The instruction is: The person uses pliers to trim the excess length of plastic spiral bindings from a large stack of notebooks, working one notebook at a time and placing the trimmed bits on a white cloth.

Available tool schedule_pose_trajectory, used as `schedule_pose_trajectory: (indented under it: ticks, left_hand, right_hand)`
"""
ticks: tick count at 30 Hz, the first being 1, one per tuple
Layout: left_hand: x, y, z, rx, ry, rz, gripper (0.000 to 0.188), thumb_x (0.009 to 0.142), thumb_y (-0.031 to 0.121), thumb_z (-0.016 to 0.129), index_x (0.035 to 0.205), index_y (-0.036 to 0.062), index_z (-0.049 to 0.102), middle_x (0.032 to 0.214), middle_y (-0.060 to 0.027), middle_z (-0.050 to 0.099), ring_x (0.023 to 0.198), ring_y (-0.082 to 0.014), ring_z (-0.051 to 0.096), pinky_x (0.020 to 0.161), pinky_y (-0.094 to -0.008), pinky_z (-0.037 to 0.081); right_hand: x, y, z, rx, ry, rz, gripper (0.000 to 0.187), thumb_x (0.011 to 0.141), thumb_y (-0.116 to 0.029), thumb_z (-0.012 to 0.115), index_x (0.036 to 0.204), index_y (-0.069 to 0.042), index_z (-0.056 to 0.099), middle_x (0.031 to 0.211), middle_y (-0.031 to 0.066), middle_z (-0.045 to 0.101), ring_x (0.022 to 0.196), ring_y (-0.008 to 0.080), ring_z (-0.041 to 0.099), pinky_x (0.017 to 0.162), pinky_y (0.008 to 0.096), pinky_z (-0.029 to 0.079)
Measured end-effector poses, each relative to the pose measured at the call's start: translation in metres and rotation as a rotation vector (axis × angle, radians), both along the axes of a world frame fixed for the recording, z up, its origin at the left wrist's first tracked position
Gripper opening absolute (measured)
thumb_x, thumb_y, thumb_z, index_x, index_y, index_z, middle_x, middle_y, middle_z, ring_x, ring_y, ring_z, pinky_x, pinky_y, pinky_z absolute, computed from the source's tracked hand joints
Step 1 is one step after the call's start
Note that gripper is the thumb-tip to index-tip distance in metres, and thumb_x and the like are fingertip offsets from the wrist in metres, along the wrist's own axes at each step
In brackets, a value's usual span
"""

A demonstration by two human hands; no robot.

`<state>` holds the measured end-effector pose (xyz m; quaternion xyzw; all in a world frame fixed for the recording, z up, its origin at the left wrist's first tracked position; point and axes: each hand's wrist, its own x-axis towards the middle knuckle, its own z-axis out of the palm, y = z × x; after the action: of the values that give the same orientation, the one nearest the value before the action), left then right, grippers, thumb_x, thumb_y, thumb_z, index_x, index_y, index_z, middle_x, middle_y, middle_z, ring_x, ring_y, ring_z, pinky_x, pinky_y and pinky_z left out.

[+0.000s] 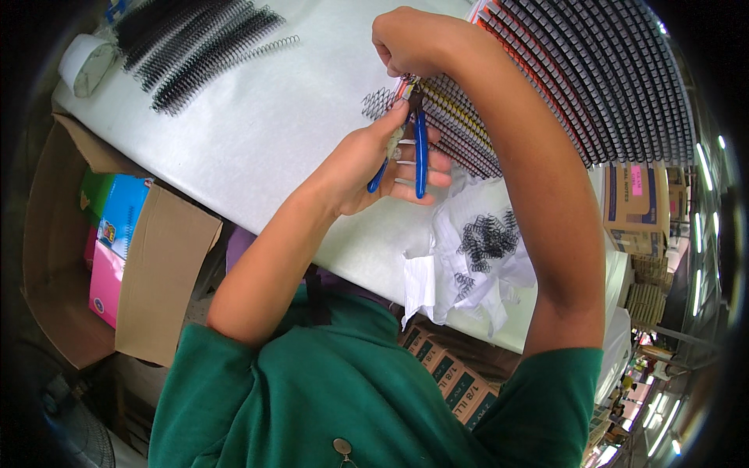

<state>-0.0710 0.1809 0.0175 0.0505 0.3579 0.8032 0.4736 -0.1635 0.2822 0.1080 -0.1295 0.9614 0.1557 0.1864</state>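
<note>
My left hand [363,160] holds a pair of pliers [422,156] with blue handles and a dark head. Its thumb presses near the head while the other fingers stretch loosely behind the handles. The pliers' jaws reach the end of a stack of spiral-bound notebooks [460,109]. Beyond them, my right hand [402,47] is bent over the stack's end with fingers curled in; what they grip is hidden. A loose black coil end [378,101] sticks out beside the pliers.
Many more coil-bound notebooks [608,86] fan out at the far right. Black spiral coils [199,51] lie at the far left, near a white roll [87,65]. Short coil scraps [490,243] rest on crumpled white wrapping [449,285]. An open carton [160,273] with colourful notebooks stands left.
</note>
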Motion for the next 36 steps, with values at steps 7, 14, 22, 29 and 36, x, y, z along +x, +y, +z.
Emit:
schedule_pose_trajectory:
  ticks: [7,14,22,29,36]
  left_hand:
    - [-0.002,-0.001,0.002,0.014,-0.037,-0.036,0.061,0.095,0.051,0.022,0.115,-0.0006,0.047,0.101,-0.0207,0.058,0.093,-0.0318,0.063,0.073,-0.0436,0.055]
    - [-0.002,-0.003,0.0,-0.084,0.013,-0.003,0.056,0.095,0.05,0.025,0.109,0.0016,0.049,0.081,-0.0118,0.055,0.071,-0.0223,0.059,0.061,-0.0375,0.054]
    - [-0.006,-0.005,-0.003,-0.056,-0.013,-0.041,0.055,0.095,0.052,0.027,0.11,0.0039,0.049,0.077,-0.0097,0.055,0.067,-0.0209,0.058,0.059,-0.037,0.053]
    - [-0.003,-0.002,0.006,-0.05,0.028,-0.016,0.058,0.094,0.053,0.028,0.116,0.0026,0.047,0.083,-0.0121,0.058,0.074,-0.0248,0.061,0.068,-0.0405,0.055]
    - [-0.013,0.0,0.0,-0.026,-0.009,-0.019,0.055,0.096,0.052,0.025,0.11,0.0051,0.049,0.076,-0.0089,0.053,0.064,-0.0201,0.056,0.058,-0.0343,0.05]
  right_hand:
    - [0.0,0.0,-0.001,-0.021,0.024,0.021,0.025,0.074,-0.001,0.063,0.099,-0.002,0.067,0.1,0.0154,0.066,0.086,0.0291,0.066,0.066,0.0406,0.053]
    - [-0.002,0.001,-0.001,-0.008,-0.016,-0.002,0.024,0.075,-0.002,0.064,0.099,-0.002,0.067,0.101,0.0152,0.066,0.087,0.0292,0.066,0.067,0.0408,0.053]
    - [-0.001,0.001,0.002,-0.017,-0.008,-0.004,0.024,0.075,-0.003,0.064,0.099,-0.002,0.067,0.102,0.0155,0.065,0.087,0.0298,0.066,0.067,0.041,0.053]
    - [0.005,-0.006,0.008,0.055,0.025,0.011,0.024,0.075,-0.004,0.065,0.099,-0.001,0.067,0.098,0.0163,0.066,0.086,0.03,0.066,0.066,0.0407,0.053]
    - [0.007,-0.006,0.013,0.002,0.001,0.005,0.02,0.074,-0.002,0.064,0.094,0.001,0.068,0.096,0.0169,0.066,0.083,0.0293,0.066,0.064,0.0405,0.052]
